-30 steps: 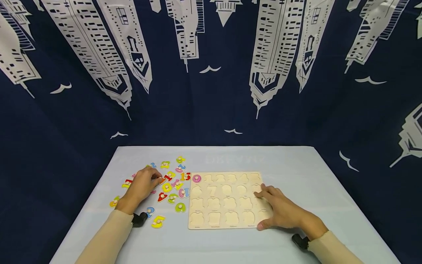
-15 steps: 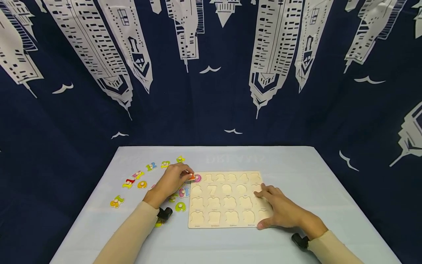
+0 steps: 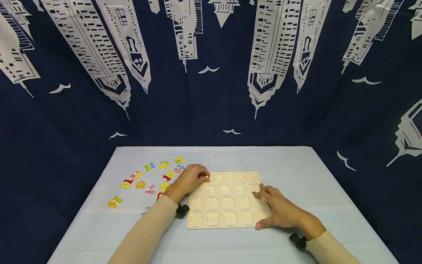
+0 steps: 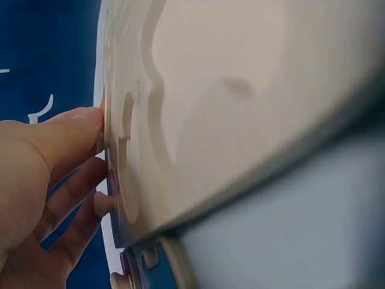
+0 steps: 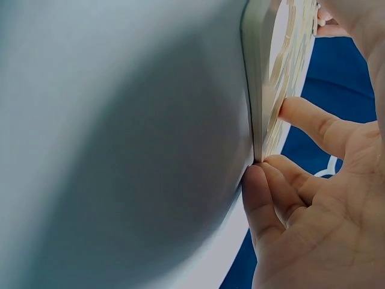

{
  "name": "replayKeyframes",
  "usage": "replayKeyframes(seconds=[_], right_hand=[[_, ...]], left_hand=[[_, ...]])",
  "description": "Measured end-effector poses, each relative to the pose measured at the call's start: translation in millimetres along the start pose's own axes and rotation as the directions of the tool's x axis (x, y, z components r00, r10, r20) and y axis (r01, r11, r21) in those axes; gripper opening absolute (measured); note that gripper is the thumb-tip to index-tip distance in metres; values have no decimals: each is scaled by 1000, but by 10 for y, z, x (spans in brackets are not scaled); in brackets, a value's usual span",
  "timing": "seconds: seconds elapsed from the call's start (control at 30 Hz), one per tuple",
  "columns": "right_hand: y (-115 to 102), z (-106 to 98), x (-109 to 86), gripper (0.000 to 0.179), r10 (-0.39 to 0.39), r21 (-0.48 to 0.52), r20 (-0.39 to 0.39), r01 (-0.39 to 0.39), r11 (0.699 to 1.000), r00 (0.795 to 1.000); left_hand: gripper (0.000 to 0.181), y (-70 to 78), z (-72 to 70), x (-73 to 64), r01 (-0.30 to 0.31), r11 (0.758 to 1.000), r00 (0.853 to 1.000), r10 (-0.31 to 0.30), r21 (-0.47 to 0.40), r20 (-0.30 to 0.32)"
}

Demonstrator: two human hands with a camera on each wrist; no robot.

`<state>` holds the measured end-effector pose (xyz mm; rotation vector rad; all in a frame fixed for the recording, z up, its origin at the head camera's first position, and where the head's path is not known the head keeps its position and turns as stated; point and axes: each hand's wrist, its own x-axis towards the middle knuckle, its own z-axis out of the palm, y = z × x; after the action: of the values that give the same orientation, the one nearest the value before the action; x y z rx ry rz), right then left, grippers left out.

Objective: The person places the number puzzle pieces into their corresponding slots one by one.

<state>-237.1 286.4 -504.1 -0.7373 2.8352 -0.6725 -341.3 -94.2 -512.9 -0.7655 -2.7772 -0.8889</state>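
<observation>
In the head view my left hand pinches a small orange-red number puzzle piece at the second recess of the top row. Its digit is mostly covered by the fingers. Under them lies the pale wooden puzzle board, with rows of number-shaped recesses. A pink piece with a round knob sits in the board below my fingers in the left wrist view. My right hand rests on the board's right edge, thumb near the front corner. One finger touches the board's face in the right wrist view.
Several coloured knobbed number pieces, such as a yellow-green 16 and an orange 9, are scattered left of the board. My left forearm covers some of them. A white cloth covers the table; a dark blue printed curtain hangs behind.
My left hand has carried the orange-red number piece rightward from the scattered pieces, over the board's left edge, to the top row. My right hand has stayed at the board's right edge.
</observation>
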Motion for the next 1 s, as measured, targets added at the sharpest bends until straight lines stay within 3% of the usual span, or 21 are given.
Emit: replayKeyframes(seconds=[0.3, 0.53, 0.8, 1.0], right_hand=[[-4, -26, -6, 122, -11, -11, -9, 11, 1000, 1000], [12, -35, -3, 118, -15, -7, -1, 15, 1000, 1000], [49, 13, 13, 145, 53, 35, -9, -53, 998, 999], [52, 24, 14, 141, 64, 35, 3, -64, 997, 998]], left_hand=[[5, 58, 6, 42, 20, 999, 999, -18, 44, -46], [5, 107, 11, 13, 47, 998, 998, -46, 50, -37], [4, 160, -22, -32, 60, 996, 998, -59, 73, -23], [7, 178, -13, -46, 60, 990, 998, -56, 127, -38]])
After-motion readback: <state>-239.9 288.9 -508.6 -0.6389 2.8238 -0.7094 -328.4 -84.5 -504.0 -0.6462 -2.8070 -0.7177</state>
